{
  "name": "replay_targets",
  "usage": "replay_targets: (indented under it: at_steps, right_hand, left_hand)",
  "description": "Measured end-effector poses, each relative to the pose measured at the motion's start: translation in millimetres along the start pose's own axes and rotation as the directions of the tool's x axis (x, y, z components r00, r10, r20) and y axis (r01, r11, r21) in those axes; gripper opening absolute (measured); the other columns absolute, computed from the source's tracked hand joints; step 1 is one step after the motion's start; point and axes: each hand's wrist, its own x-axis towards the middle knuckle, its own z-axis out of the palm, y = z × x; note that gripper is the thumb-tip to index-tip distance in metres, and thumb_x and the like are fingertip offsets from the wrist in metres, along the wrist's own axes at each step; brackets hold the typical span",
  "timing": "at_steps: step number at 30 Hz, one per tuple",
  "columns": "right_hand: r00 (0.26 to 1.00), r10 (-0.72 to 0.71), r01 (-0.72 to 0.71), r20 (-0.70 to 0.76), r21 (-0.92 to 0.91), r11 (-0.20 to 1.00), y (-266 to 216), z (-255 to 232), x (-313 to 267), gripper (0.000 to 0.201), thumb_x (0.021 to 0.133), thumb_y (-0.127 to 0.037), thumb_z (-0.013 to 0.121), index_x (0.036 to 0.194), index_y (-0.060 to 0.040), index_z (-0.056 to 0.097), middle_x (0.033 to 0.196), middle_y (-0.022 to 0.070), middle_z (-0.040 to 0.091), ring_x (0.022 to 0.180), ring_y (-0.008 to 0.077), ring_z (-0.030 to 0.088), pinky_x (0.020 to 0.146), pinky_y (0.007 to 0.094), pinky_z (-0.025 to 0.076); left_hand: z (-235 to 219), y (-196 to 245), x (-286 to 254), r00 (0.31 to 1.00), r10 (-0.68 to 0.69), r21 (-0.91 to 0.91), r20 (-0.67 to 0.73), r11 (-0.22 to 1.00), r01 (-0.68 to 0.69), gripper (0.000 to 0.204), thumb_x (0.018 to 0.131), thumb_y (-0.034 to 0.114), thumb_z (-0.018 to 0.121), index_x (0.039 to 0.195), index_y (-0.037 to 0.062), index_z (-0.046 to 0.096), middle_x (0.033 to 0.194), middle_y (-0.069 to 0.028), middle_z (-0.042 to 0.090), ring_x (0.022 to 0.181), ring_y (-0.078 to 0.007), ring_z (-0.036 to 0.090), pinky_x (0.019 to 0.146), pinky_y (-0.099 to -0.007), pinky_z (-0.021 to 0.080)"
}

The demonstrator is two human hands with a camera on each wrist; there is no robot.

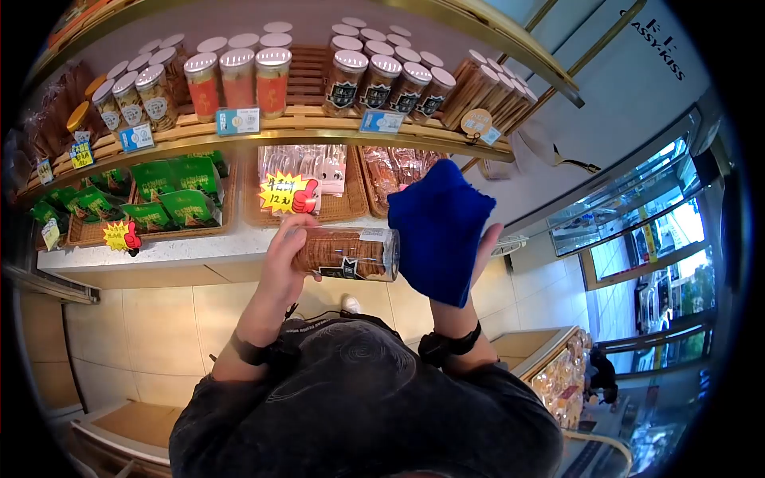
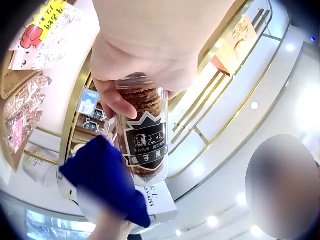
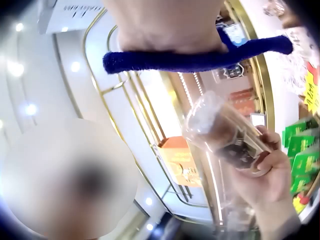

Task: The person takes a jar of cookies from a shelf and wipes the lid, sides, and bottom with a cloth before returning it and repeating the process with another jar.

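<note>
My left hand [image 1: 285,255] grips the lid end of a clear jar [image 1: 347,253] of stacked brown rounds, held sideways. In the left wrist view its fingers [image 2: 120,105] curl round the jar [image 2: 145,135], above a black label. A blue cloth [image 1: 442,231] lies spread over my right hand [image 1: 484,259], beside the jar's base; it hides most fingers, and one straight digit shows at its edge. The right wrist view shows the cloth [image 3: 175,61] edge-on and flat, apart from the jar [image 3: 227,132], which my left hand [image 3: 270,182] holds.
A wooden shelf [image 1: 311,119] with several lidded jars runs across the top. Below it, baskets of green packets [image 1: 187,179] and wrapped snacks stand on a white counter [image 1: 159,256]. A display of packaged goods [image 1: 562,378] is at the lower right, near glass doors.
</note>
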Motion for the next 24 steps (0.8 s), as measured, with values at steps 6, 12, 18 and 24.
replay_targets:
  at_steps: [6,12,18,24]
  right_hand:
    - [0.516,0.237,0.854,0.823,-0.472,-0.219,15.0,34.4,4.3,0.071,0.071,-0.06,0.064,0.12,-0.009,0.055,0.129,0.0205,0.045,0.118,0.0397,0.045,0.095,0.0485,0.037]
    - [0.762,-0.109,0.647,0.639,-0.741,0.179,33.6,3.2,18.9,0.038,0.084,-0.025,0.059,0.114,-0.0046,0.046,0.115,0.0155,0.049,0.108,0.0277,0.048,0.091,0.0366,0.039]
    - [0.999,0.037,-0.052,-0.04,-0.486,0.872,34.6,-14.6,8.0,0.061,0.088,-0.033,0.053,0.135,-0.0005,0.031,0.13,0.0136,0.045,0.119,0.0224,0.045,0.102,0.0373,0.035]
    - [0.76,-0.252,0.644,0.599,-0.645,0.412,4.7,-23.7,22.8,0.103,0.074,-0.079,0.04,0.144,-0.0082,0.016,0.128,0.0197,0.045,0.12,0.0354,0.043,0.1,0.0489,0.033]
  left_hand:
    - [5.0,14.9,-2.4,0.956,-0.284,-0.134,0.077,0.947,0.292,0.027,0.091,0.027,0.042,0.111,0.0107,0.048,0.101,-0.0046,0.056,0.079,-0.0121,0.058,0.047,-0.0274,0.047]
    - [38.5,21.7,-20.1,0.975,0.161,0.261,-0.151,0.958,-0.118,0.024,0.088,0.016,0.048,0.109,0.0045,0.049,0.101,-0.0077,0.053,0.088,-0.0155,0.055,0.06,-0.0281,0.049]
    - [36.2,24.4,1.6,0.557,0.689,0.637,0.464,0.178,-0.75,0.044,0.078,0.024,0.063,0.107,-0.0049,0.047,0.104,-0.0218,0.052,0.093,-0.0309,0.052,0.085,-0.0364,0.042]
    - [58.4,2.9,20.1,0.613,0.688,0.602,0.388,0.315,-0.734,0.039,0.081,0.022,0.058,0.109,-0.0035,0.047,0.104,-0.0183,0.053,0.097,-0.0275,0.052,0.089,-0.0358,0.04]
